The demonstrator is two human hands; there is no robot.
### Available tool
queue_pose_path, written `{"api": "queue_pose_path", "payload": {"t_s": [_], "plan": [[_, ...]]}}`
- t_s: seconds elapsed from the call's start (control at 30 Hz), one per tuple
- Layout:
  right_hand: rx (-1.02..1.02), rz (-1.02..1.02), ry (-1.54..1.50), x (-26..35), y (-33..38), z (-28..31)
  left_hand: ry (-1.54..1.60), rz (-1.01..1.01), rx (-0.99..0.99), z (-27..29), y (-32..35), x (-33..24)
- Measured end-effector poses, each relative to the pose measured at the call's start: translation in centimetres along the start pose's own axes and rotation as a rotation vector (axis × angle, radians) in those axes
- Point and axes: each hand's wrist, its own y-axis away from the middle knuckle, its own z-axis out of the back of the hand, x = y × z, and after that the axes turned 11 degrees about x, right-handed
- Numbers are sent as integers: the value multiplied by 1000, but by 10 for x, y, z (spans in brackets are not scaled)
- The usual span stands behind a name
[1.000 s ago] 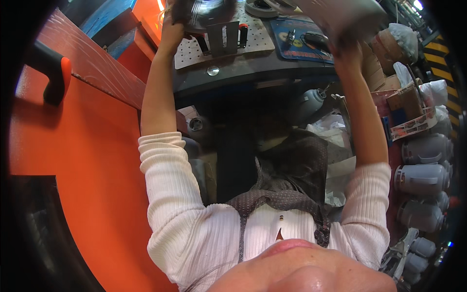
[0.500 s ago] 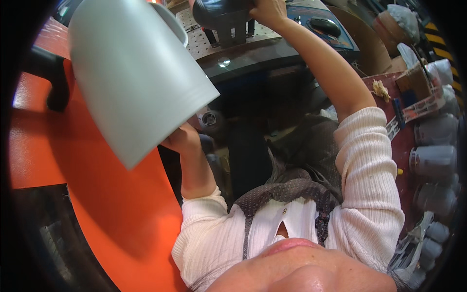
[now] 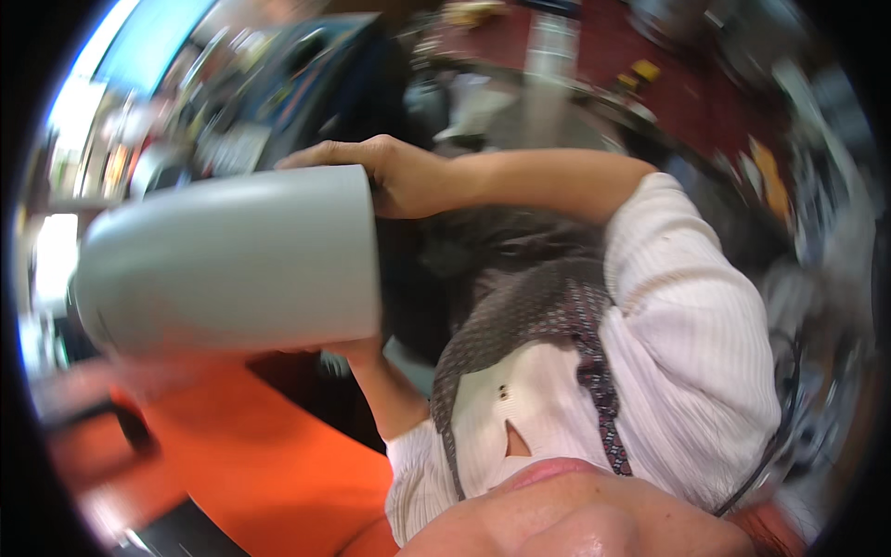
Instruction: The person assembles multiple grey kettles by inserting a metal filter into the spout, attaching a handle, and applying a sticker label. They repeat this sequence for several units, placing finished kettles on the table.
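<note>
A large pale grey, rounded plastic housing [image 3: 232, 260] lies sideways in the air at the left, its wide rim turned toward my body. My right hand [image 3: 404, 174] grips it at the far side of that rim, fingers stretched along the outer wall. My left hand [image 3: 357, 349] supports the near underside of the housing; only the part by the wrist shows, and the fingers are hidden behind the shell.
Below the housing spreads an orange surface [image 3: 251, 455], with a dark curved handle-like part [image 3: 130, 422] on its left. Blurred shelves and a blue-edged panel [image 3: 320, 70] stand beyond. A dark red surface [image 3: 603, 42] with small items lies at the far right.
My right hand has left the dark object on the perforated bench and taken hold of the housing. The housing has tipped onto its side, and my view has swung to the right.
</note>
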Motion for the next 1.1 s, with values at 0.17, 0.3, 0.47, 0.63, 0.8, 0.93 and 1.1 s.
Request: {"api": "queue_pose_path", "payload": {"t_s": [0.17, 0.3, 0.47, 0.63, 0.8, 0.93, 1.1], "plan": [[-147, 9, 1227, -36, 183, 43, 1646, 567, 98, -30, -44, -37], [10, -365, 1412, 73, 311, 47, 2153, 681, 346, -66, -100, -70], [-1795, -1753, 1079, 335, 545, -3, 1939, 544, 502, -75, -142, -99], [-1452, -2577, 1267, 309, 789, -121, 1848, 538, 772, -95, -156, -98], [-2125, -2039, 1696, 334, 796, -94, 1974, 625, 648, -114, -146, -69], [-1604, -914, 2420, 398, 639, 22, 2039, 771, 414, -110, -131, -48], [-1361, -468, 801, 164, 385, 116, 2010, 870, 218, -109, -72, -32]]}}
